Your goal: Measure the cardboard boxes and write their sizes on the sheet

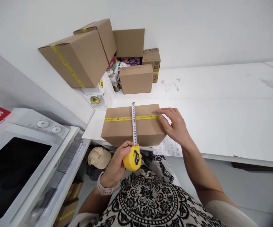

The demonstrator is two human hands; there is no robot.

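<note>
Tape measure, probably light, was gripped by its case in left hand, right hand kinda open against box.

the white table bears cartons and paper.

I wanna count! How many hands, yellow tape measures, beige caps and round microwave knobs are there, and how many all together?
Hands: 2 (left hand, right hand)
Yellow tape measure: 1
Beige cap: 1
Round microwave knobs: 2
Total: 6
</note>
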